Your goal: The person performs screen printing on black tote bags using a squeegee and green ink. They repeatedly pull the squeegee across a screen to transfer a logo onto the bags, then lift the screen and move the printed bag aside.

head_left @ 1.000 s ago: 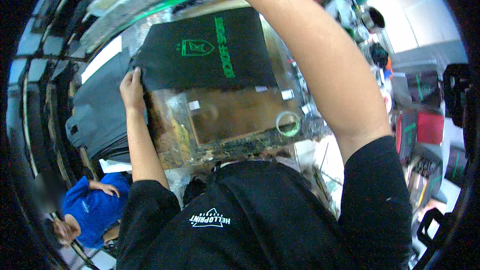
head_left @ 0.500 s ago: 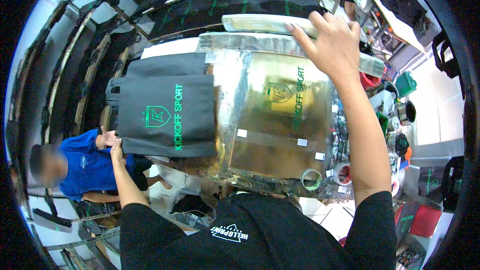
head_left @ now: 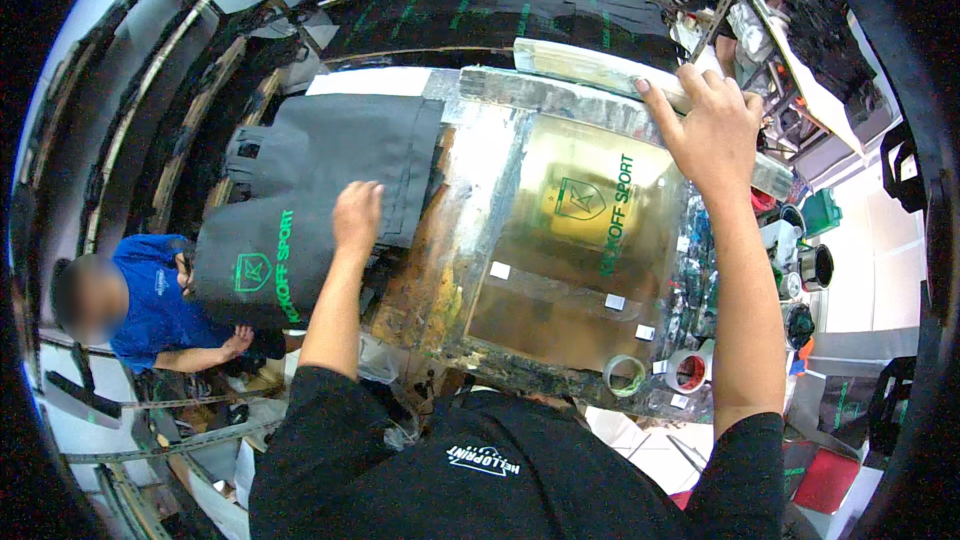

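Observation:
My left hand [head_left: 358, 218] is closed, fingers curled, over a plain black fabric bag [head_left: 330, 145] lying on the left; whether it pinches anything is hidden. My right hand [head_left: 715, 130] grips the right end of a long pale bar [head_left: 590, 68], which looks like a squeegee, at the far edge of a printing screen [head_left: 570, 330]. The screen is yellowish-brown, with a shield emblem and lettering on it. A second black bag [head_left: 225, 275], with a green shield and lettering, is held at its left side by a co-worker's hand [head_left: 183, 275].
A co-worker in a blue shirt [head_left: 160, 290] stands at the left. Rolls of tape [head_left: 625, 376] lie on the table's near edge. Tins and a green container [head_left: 822, 210] crowd the right. Racks of black bags [head_left: 480, 20] line the back and left.
The printed bag has moved left and nearer, toward the co-worker, uncovering the plain bag. My left hand has let go of its left edge and come right. My right hand stays on the bar.

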